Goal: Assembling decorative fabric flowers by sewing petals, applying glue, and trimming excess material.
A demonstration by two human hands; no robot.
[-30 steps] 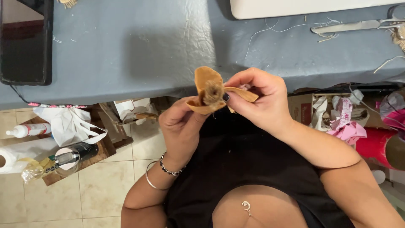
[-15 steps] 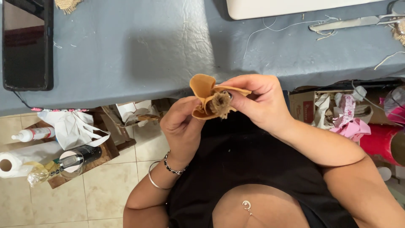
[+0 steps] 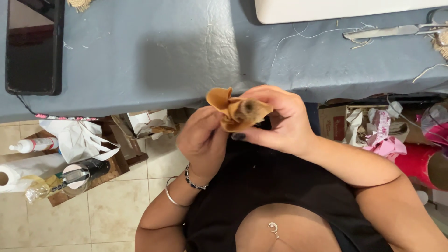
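Note:
Both hands hold a small folded piece of tan felt-like fabric (image 3: 233, 109) with a darker fuzzy centre, just below the near edge of the blue-grey table (image 3: 163, 51). My right hand (image 3: 280, 121) wraps it from the right, thumb underneath. My left hand (image 3: 203, 140) pinches its left side from below; bracelets circle that wrist.
A dark phone (image 3: 32, 46) lies at the table's left. A white board (image 3: 345, 9), scissors (image 3: 392, 30) and loose threads are at the far right. Below the table: a wooden crate with a white bag (image 3: 74, 140), bottles, a paper roll, and a cardboard box (image 3: 354, 123) with ribbons.
The fabric piece has been turned and folded tighter between the hands, shifting slightly; its open petal now points up-left and the fuzzy centre faces right.

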